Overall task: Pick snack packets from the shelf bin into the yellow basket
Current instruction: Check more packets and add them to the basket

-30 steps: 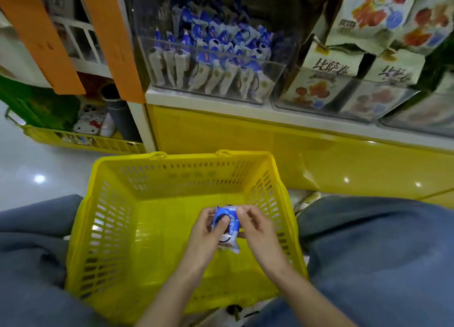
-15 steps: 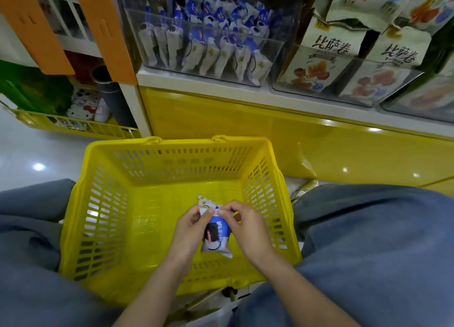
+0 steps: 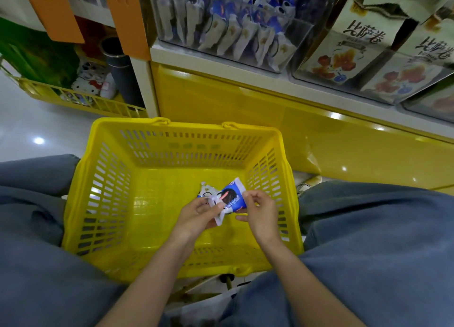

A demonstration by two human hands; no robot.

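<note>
hands (image 3: 196,212) (image 3: 261,210) pinching snack packet (image 3: 233,199), over yellow basket (image 3: 186,128)

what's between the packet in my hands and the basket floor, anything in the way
Nothing visible does. The left hand and right hand hold the snack packet inside the yellow basket, bare floor beneath. A second whitish packet shows just beyond the left hand.

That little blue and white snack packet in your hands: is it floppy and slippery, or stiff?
Probably floppy: the glossy blue and white plastic snack packet bends and crinkles between the left hand and the right hand. Likely light, since finger pinches alone hold it over the yellow plastic basket. Its shiny film may be a little slippery.
</note>
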